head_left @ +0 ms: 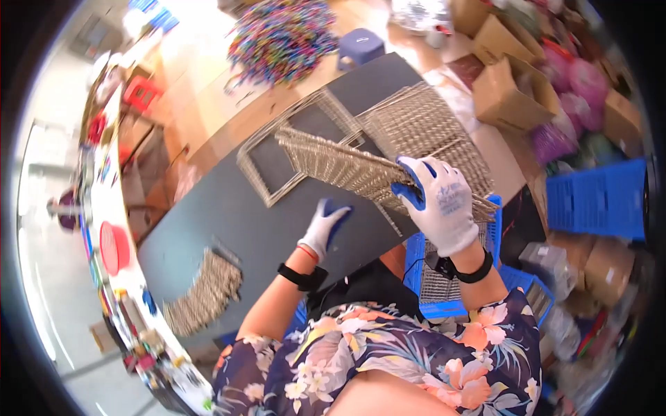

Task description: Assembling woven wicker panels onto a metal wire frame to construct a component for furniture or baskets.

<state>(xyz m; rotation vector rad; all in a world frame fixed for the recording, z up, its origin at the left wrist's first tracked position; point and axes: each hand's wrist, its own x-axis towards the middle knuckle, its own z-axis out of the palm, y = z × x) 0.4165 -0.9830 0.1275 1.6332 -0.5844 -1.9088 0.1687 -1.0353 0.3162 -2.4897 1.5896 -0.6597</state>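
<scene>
My right hand (440, 201), in a white glove with a blue palm, is closed on the right part of a grey-brown woven panel (340, 166). The panel is tilted up above the dark table (270, 232), its far end reaching left over some rectangular woven frames (255, 173). My left hand (325, 225), gloved the same way, is over the table below the panel; its fingers are apart and nothing is in them. Beyond my right hand lie more woven panels (416, 114), partly hidden by the held one.
Small woven pieces (208, 291) form a row at the table's left end. A blue crate (444, 309) with woven pieces inside stands by my right side. Farther right are a blue bin (596, 199) and cardboard boxes (510, 93). A blue stool (361, 45) stands behind the table.
</scene>
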